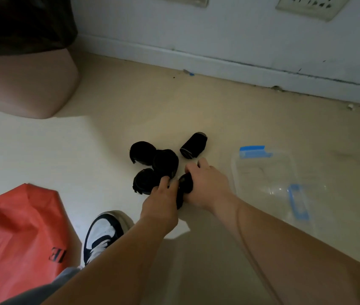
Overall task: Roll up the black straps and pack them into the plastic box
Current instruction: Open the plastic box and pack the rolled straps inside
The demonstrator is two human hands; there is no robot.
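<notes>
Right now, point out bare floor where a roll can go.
Bare floor: between the wall and the rolled straps; also between those and the red bag. Crowded: beside the plastic box, where left hand and right hand grip a strap.

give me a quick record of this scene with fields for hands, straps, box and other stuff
left hand: grips one end of the held strap
right hand: curled round the same strap
rolled straps: four on the floor, three bunched together, one apart nearer the box
plastic box: clear with blue latches, to the right of the hands, no strap seen inside
other: red bag and shoe at lower left
</notes>
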